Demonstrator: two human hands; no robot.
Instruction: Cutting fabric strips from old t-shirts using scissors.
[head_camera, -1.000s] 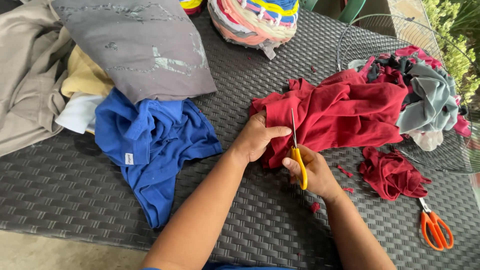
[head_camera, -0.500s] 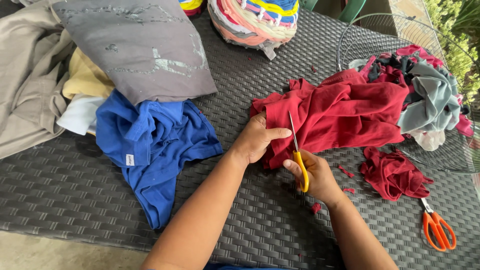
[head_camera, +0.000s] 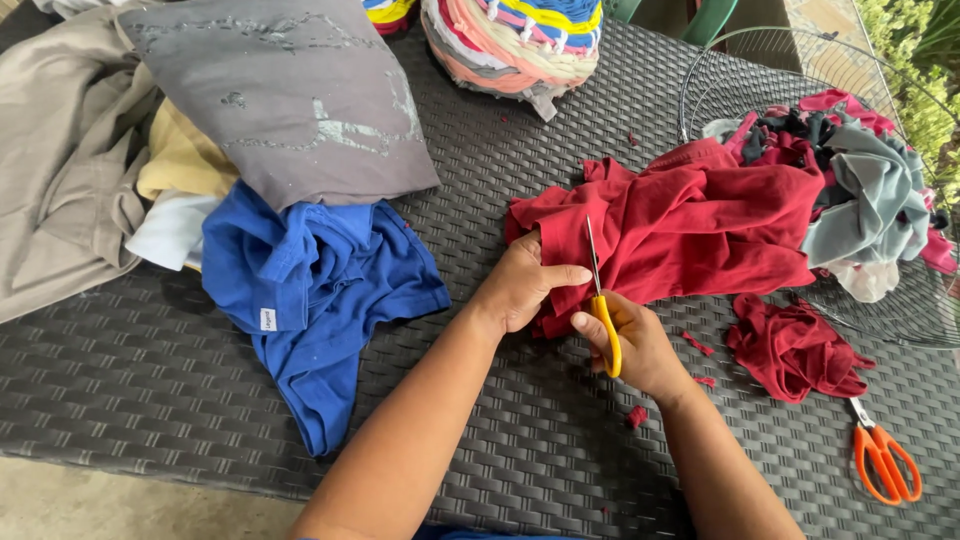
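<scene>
A crumpled red garment (head_camera: 690, 225) lies on a dark woven table (head_camera: 530, 430). My left hand (head_camera: 522, 284) pinches its near left edge and holds the cloth down. My right hand (head_camera: 632, 343) grips yellow-handled scissors (head_camera: 600, 300), whose blades point away from me into the red fabric just right of my left thumb. Small red scraps (head_camera: 700, 345) lie by my right wrist.
A blue shirt (head_camera: 310, 290) lies to the left, under grey (head_camera: 290, 90), tan and yellow garments. A pile of red strips (head_camera: 795, 345) and orange scissors (head_camera: 882, 455) sit at the right. A wire basket (head_camera: 900, 310) holds mixed cloth pieces. Colourful woven items (head_camera: 520, 35) stand at the back.
The scissors and both hands have stayed at the same spot on the red garment; the blades have shifted only slightly along the cloth.
</scene>
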